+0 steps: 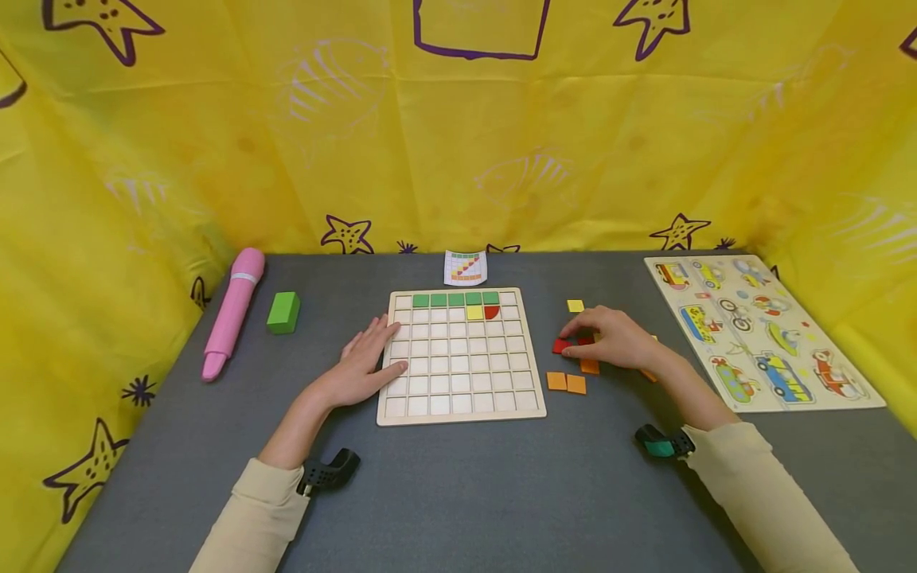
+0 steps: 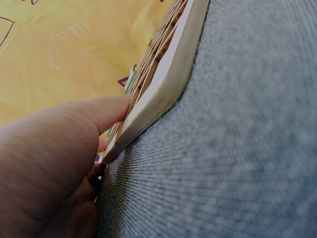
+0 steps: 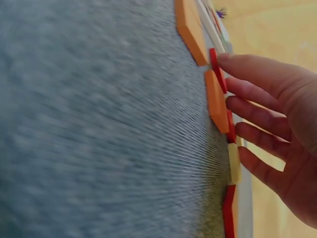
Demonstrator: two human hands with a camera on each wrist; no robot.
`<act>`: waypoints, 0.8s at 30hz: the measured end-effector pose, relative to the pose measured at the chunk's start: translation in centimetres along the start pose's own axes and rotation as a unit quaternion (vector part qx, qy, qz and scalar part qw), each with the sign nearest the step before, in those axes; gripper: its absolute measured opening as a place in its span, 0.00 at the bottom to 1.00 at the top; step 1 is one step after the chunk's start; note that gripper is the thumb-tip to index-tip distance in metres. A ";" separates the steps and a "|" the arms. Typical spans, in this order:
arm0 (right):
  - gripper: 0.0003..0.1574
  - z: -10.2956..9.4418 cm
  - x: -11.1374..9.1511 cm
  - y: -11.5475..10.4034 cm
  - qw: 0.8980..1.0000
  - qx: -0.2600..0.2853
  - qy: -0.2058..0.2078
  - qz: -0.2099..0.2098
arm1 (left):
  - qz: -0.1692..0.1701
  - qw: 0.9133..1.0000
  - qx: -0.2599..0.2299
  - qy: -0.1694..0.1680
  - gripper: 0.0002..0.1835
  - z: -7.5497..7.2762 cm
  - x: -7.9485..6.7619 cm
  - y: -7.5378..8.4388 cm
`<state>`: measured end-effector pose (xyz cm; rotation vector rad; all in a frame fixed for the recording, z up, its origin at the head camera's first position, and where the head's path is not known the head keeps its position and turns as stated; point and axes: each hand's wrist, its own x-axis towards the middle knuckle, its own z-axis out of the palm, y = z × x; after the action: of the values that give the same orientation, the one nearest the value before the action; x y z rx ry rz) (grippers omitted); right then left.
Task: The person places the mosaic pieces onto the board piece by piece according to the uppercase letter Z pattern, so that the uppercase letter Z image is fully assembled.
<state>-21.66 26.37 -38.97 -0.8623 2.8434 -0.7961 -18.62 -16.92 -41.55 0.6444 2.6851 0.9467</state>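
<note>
My left hand (image 1: 363,364) rests on the left edge of a wooden grid board (image 1: 458,420), thumb laid over the rim and fingers stretched along the side. Five-cell green tiles (image 1: 457,300) line the board's top row, with a yellow tile (image 1: 475,313) and a red rounded tile (image 1: 491,313) below them. Right of the board, my right hand (image 1: 609,338) pinches a red tile (image 1: 561,346) between thumb and forefinger, low over the table. The other fingers are spread above orange tiles (image 3: 216,101) and further red pieces, partly hidden by the hand.
A small pattern card (image 1: 466,268) stands behind the board. Two orange tiles (image 1: 566,382) and a yellow tile (image 1: 575,305) lie near my right hand. At left are a pink toy microphone (image 1: 234,314) and a green block (image 1: 283,313); at right, a picture puzzle board (image 1: 766,334).
</note>
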 end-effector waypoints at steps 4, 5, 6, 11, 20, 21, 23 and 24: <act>0.15 0.5 0.0 -0.2 1.000 -0.003 0.006 -0.015 | -0.003 1.000 0.000 0.002 0.40 0.0 0.0 -0.1; 0.15 0.6 0.0 -0.2 1.000 -0.002 0.008 -0.014 | -0.003 1.000 0.000 0.002 0.40 0.0 0.0 -0.1; 0.14 0.7 0.0 -0.3 1.000 0.000 0.008 -0.013 | -0.003 1.000 0.000 0.002 0.40 0.0 0.0 -0.1; 0.14 0.9 0.1 -0.3 1.000 0.010 0.010 -0.003 | -0.004 1.000 0.000 0.003 0.40 0.0 0.0 0.0; 0.15 1.3 1.2 -1.3 0.999 0.044 0.027 0.003 | -0.004 1.000 0.000 0.004 0.40 0.0 0.0 0.1; 0.15 1.3 1.5 -1.6 0.998 0.051 0.027 0.003 | -0.003 1.000 0.000 0.005 0.40 0.0 0.0 0.1; 0.15 1.5 2.2 -2.1 0.998 0.062 0.023 0.000 | -0.003 1.000 0.001 0.005 0.40 0.0 0.1 0.0; 0.16 1.6 2.6 -2.4 0.998 0.066 0.022 -0.001 | -0.003 1.000 0.001 0.005 0.40 0.0 0.1 0.0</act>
<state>-22.32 22.57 -39.00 -0.8397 2.7892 -1.0031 -18.65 -16.87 -41.52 0.6333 2.6945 0.9482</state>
